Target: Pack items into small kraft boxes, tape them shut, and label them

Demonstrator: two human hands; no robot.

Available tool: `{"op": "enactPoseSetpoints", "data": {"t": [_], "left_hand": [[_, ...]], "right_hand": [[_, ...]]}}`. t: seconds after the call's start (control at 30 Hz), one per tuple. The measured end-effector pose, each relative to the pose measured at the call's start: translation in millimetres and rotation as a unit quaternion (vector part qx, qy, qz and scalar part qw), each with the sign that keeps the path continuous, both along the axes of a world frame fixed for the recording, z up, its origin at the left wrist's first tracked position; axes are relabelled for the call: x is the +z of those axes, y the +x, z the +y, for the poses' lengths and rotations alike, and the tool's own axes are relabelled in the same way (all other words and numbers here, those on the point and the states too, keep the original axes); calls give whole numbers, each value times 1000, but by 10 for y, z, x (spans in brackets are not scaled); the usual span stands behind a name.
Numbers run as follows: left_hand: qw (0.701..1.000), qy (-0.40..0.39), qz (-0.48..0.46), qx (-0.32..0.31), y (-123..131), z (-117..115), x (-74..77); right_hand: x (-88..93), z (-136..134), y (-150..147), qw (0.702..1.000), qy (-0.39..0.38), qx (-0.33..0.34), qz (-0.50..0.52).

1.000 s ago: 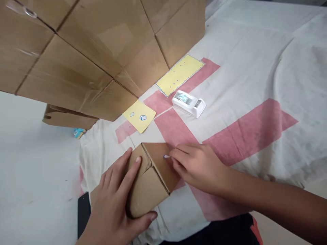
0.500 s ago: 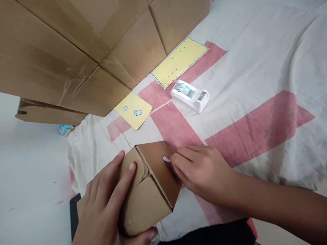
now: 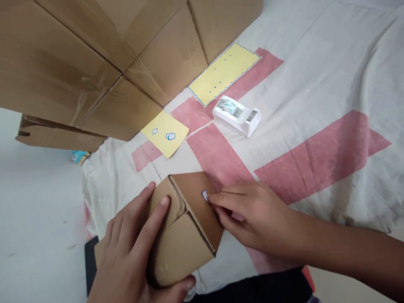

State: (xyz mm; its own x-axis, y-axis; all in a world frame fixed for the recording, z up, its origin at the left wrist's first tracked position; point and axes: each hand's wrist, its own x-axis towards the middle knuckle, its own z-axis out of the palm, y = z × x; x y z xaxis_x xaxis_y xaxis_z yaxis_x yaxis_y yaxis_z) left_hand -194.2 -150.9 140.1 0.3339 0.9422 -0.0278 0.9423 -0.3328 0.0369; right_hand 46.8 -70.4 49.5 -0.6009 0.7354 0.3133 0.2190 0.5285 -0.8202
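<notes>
L hand point(image 3: 126, 252) grips small box point(image 3: 184, 248) top+near edge, prob to brace it | R hand point(image 3: 252, 214) pinches sticker point(image 3: 205, 195) flat on box side face, btwn hands | yellow sheet point(image 3: 166, 134), tape dispenser point(image 3: 236, 114) beyond hands, within reach

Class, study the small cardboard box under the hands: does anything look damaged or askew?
Yes. The small brown cardboard box has a crumpled, creased top flap beside the fingertips of the left hand. The small white blue-edged sticker held by the right hand looks undamaged.
</notes>
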Motion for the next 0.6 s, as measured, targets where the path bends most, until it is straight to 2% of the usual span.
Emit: {"op": "enactPoseSetpoints", "data": {"t": [0.17,0.37,0.47,0.6], "left_hand": [[1000,5,-2,-3,12,6,-15],[1000,7,0,0,14,-14,-14],[1000,3,0,-3,20,-1,2],[1000,2,-1,-11,13,15,5]], "right_hand": [[90,-31,66,980,-194,4,39],[132,-6,114,929,-352,58,98],[110,-9,114,913,-392,40,105],[6,-48,71,914,-392,71,79]]}}
